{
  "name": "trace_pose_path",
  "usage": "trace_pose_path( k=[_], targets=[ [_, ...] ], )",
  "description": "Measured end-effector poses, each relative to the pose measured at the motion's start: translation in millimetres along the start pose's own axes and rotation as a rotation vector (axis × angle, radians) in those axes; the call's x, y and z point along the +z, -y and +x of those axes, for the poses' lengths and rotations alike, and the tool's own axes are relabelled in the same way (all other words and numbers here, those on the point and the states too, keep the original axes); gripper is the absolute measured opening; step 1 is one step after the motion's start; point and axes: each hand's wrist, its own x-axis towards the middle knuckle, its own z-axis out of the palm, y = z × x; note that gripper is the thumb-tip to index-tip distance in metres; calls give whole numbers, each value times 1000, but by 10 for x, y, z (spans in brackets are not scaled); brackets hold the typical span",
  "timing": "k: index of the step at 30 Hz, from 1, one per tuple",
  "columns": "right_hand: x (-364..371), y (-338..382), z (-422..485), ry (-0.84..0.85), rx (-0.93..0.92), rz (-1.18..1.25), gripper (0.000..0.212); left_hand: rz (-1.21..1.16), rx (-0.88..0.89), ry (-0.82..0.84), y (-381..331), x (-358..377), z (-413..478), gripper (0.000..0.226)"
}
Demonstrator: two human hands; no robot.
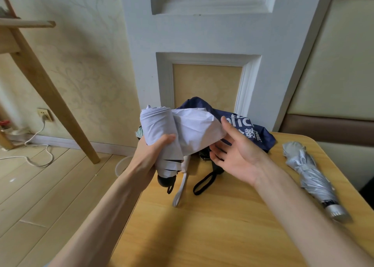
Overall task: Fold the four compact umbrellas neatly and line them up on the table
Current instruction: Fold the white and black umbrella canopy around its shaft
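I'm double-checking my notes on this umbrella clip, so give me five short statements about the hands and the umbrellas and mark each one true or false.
1. The left hand grips the white umbrella. True.
2. The right hand is clenched in a fist. False: its fingers are spread open beside the white fabric.
3. A silver umbrella lies on the table, on the person's right. True.
4. The navy umbrella is plain. False: it carries white lettering.
5. The right hand holds the silver umbrella. False: that umbrella lies apart from both hands.
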Motion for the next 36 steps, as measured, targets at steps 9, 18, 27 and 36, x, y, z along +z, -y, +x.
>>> trace_pose_path(
  k=[9,18,27,36],
  targets=[
    [129,-14,-55,192,-16,82,50,21,4,-11,65,65,-21,50],
    [163,-66,-71,102,-218,334,26,-106,-23,-61,36,175,-86,51],
    [222,-160,-91,265,-244,363,35,-161,-4,-129,4,167,-98,35],
    [313,-180,-46,159,-293,225,32,-209,-21,-166,12,189,-122,41]
  ],
)
